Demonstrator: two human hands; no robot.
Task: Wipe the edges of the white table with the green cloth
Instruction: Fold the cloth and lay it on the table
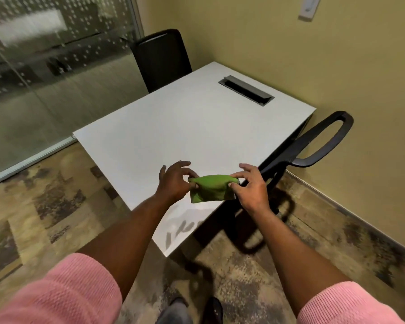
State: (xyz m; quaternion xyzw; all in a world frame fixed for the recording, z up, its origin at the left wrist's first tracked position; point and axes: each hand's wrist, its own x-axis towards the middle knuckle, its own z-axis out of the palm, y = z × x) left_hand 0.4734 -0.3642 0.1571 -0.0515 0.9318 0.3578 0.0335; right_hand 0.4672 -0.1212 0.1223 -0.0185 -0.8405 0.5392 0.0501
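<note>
A small folded green cloth (211, 189) hangs in the air just above the near right part of the white table (173, 127). My left hand (173, 181) pinches its left end between thumb and fingers. My right hand (250, 185) pinches its right end the same way, so the cloth is stretched between both hands. The table is rectangular, and its near corner points toward me at the lower middle.
A grey cable slot (246, 90) is set into the table's far side. A black chair (161, 59) stands at the far left edge, another black chair's armrest (323, 141) at the right edge. Yellow walls are behind and right, a glass partition (45, 66) left.
</note>
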